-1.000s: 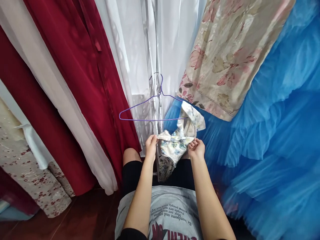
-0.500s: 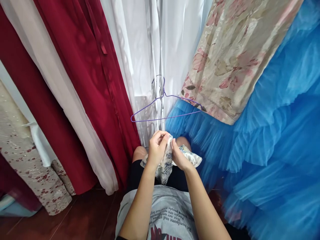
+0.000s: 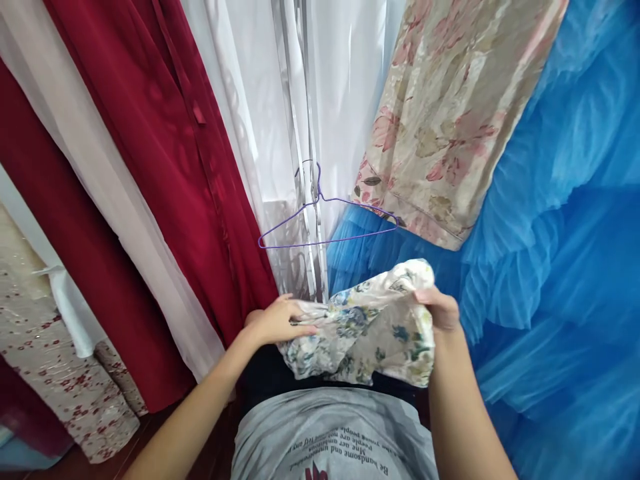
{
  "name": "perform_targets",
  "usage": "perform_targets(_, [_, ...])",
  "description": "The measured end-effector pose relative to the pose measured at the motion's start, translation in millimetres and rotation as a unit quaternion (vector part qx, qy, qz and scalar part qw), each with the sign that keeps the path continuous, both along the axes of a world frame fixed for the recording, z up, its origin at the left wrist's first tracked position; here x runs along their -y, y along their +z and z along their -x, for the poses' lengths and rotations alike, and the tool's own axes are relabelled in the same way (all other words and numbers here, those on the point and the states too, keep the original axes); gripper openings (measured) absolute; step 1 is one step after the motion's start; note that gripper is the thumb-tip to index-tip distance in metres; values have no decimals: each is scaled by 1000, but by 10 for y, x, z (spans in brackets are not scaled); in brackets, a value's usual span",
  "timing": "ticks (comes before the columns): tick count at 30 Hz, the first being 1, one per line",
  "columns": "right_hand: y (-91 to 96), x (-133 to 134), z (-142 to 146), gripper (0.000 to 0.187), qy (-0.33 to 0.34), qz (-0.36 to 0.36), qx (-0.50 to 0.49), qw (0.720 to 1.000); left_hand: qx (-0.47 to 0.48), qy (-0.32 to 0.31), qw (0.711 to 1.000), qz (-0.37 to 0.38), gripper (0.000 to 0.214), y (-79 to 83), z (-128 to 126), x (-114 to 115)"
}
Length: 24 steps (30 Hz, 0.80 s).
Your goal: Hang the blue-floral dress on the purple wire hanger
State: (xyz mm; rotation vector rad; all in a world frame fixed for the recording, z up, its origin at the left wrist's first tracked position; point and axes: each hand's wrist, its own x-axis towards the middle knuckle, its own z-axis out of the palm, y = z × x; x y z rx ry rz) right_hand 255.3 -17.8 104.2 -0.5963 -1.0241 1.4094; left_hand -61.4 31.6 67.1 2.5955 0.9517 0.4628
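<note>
Two hands on this one: my left hand [image 3: 280, 321] has thumb and fingers closed around the bunched end of the floral-print garment [image 3: 357, 337], and my right hand [image 3: 440, 308] pinches the opposite edge, fingers curled in. I'd keep both grips light and the pull even so the folds don't bunch. It's over my dark shorts [image 3: 260, 373], below the purple hanger [image 3: 320, 195]: off-white, blue and yellow-green blooms, pretty crumpled.

Floral garment [image 3: 357, 327] was held between left hand [image 3: 277, 323] and right hand [image 3: 440, 310]; purple hanger [image 3: 320, 195] was seen beyond, before white fabric [image 3: 345, 87].
</note>
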Motion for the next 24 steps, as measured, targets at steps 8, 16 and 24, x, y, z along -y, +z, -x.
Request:
perform_targets(8, [458, -594, -27, 18, -60, -132, 313, 939, -46, 187, 971, -140, 44, 631, 951, -603])
perform_targets(16, [483, -1434, 253, 44, -152, -241, 456, 843, -2, 277, 945, -176, 45, 919, 1203, -1140])
perform_targets(24, [433, -1455, 380, 29, -193, -281, 582, 739, 166, 187, 940, -231, 28, 1261, 579, -1035])
